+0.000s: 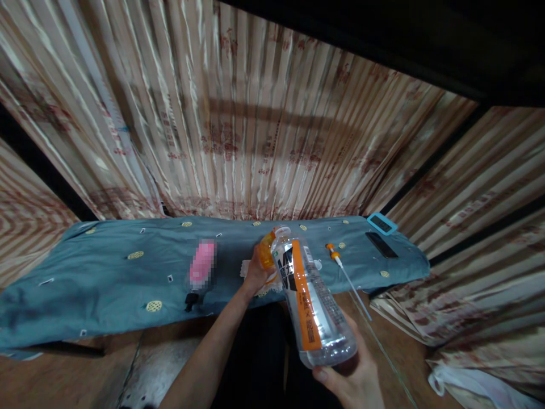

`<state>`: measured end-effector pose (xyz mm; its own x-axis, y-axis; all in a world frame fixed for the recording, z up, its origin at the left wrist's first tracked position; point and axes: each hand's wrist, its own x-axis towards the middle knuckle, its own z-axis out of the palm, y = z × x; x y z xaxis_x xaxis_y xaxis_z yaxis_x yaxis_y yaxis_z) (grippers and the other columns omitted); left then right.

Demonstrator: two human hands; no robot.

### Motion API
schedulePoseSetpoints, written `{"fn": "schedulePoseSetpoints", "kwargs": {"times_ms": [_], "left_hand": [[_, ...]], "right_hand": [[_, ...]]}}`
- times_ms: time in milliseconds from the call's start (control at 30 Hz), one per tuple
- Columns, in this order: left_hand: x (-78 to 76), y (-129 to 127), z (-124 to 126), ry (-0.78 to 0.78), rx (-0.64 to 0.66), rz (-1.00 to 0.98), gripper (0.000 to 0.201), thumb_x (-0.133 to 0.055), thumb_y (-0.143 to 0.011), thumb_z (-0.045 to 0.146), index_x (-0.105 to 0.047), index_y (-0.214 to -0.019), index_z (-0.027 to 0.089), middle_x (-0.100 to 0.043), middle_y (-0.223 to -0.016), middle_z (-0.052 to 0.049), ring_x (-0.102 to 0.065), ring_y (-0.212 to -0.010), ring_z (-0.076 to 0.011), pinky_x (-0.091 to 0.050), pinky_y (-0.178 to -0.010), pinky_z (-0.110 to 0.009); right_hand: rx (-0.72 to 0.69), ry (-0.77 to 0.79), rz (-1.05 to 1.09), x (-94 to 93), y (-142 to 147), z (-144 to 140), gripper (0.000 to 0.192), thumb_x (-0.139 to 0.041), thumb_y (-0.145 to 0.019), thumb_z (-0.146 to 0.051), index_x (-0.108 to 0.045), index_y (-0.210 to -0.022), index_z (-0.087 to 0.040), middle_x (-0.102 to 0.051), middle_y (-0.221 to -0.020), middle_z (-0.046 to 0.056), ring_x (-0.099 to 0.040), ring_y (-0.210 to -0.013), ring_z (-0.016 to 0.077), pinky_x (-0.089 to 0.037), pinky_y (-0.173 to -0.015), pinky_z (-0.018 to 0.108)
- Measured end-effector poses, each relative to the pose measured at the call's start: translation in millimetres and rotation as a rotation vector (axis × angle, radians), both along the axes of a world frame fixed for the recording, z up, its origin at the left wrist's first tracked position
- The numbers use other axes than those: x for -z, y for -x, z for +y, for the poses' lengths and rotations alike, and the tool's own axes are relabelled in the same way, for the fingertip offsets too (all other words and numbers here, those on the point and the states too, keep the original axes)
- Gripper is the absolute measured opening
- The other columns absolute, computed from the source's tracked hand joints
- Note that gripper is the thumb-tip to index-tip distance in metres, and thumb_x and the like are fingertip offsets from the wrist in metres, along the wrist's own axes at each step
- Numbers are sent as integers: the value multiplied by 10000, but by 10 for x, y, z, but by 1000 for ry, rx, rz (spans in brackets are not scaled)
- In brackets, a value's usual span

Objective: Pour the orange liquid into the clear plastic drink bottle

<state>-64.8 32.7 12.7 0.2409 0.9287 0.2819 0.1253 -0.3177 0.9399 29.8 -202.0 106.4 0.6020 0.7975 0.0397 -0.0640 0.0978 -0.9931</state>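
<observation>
My right hand grips the base end of a large clear plastic bottle with an orange, silver and black label. That bottle is tilted, its uncapped-looking mouth pointing away from me and up to the left. My left hand is wrapped round a small see-through orange container, partly hidden behind the large bottle. The container's top is close to the bottle's mouth; whether they touch I cannot tell. Under my left hand lies a whitish patch of cloth or paper. To the right, a dispenser pump with an orange head and long white tube lies loose.
A blue-green cloth with yellow prints covers the bench. A blurred pink bottle-like object lies to the left. At the right end are a dark phone and a blue-framed device. Pleated curtains hang behind.
</observation>
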Motion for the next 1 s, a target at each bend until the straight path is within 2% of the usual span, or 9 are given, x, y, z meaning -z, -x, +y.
{"fn": "schedulePoseSetpoints", "kwargs": {"times_ms": [333,467,600,767,900,1000], "left_hand": [[-7,-6,1,12,-11,17,509,-681,-685,185,-444,-1136,189,-595,-1113,-63,-597,-1028,-222,-474,-930,-375],[-14,0,-8,22,1,20,538,-682,-687,168,-433,-1163,204,-596,-1122,-58,-599,-1028,-218,-476,-928,-369],[-1,-1,-2,9,-8,38,515,-672,-697,172,-448,-1160,196,-604,-1091,-60,-604,-1008,-221,-484,-908,-368],[2,-3,13,-11,-7,43,561,-680,-687,179,-429,-1189,199,-571,-1164,-70,-581,-1068,-225,-466,-950,-371],[-13,-4,4,3,-5,24,541,-675,-685,170,-436,-1170,199,-594,-1123,-61,-593,-1044,-225,-471,-945,-380],[-15,-5,-2,10,-10,12,532,-681,-679,171,-444,-1154,197,-606,-1095,-57,-601,-1021,-226,-478,-928,-383]], "right_hand": [[-31,12,-44,78,-40,-16,835,-916,-434,-350,-577,-1194,-287,-740,-1054,-50,-691,-972,154,-489,-832,126],[-34,-1,-41,102,-64,-21,836,-918,-445,-340,-567,-1202,-293,-741,-1063,-51,-692,-974,151,-490,-836,125],[-99,15,-49,109,-88,-24,837,-923,-440,-264,-570,-1198,-296,-739,-1087,-35,-692,-1010,173,-505,-838,147],[-25,6,-53,76,-48,-18,834,-914,-436,-344,-573,-1193,-264,-744,-1058,-8,-705,-962,189,-517,-819,170],[-9,56,-103,54,-39,-20,857,-904,-427,-392,-564,-1195,-223,-737,-1081,34,-687,-1006,238,-517,-852,233],[-9,49,-101,57,-44,-21,861,-905,-428,-384,-556,-1200,-229,-739,-1081,33,-690,-1000,240,-512,-853,240]]}}
